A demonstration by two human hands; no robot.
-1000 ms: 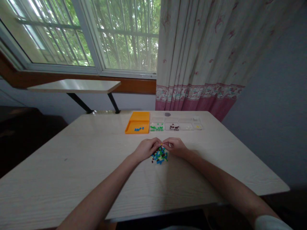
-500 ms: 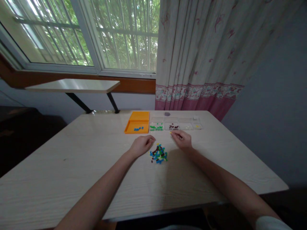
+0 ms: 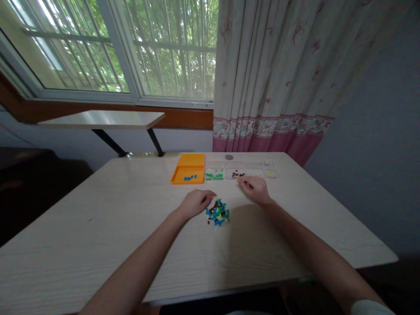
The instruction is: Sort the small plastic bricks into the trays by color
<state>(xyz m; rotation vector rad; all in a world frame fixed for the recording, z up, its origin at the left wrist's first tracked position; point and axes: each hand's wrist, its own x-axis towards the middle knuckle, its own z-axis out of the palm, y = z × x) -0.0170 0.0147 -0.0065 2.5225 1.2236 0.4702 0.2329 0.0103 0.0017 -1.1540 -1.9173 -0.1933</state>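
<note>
My right hand [image 3: 255, 189] pinches a small yellow building block [image 3: 238, 179] just in front of the clear boxes. My left hand [image 3: 196, 203] is at the upper left edge of a mixed pile of small building blocks [image 3: 218, 213], blue, green, brown and yellow. Its index finger stretches toward a yellow block [image 3: 216, 198] at the pile's top, apart from the thumb. Whether the fingertip touches that block is too small to tell. Beyond the hands, the orange case [image 3: 175, 176] lies unfolded with several blue blocks [image 3: 190, 177] in it.
A row of clear boxes holds green blocks [image 3: 214, 176], brown blocks [image 3: 236, 174] and yellow blocks [image 3: 270, 173] in separate compartments. Behind them lies a grey round thing [image 3: 229, 157]. A raised shelf [image 3: 108, 118] on black legs stands at the table's back left.
My right hand has moved slightly right along the boxes, still pinching the yellow block. My left hand has shifted toward the pile's top, its index finger reaching out further.
</note>
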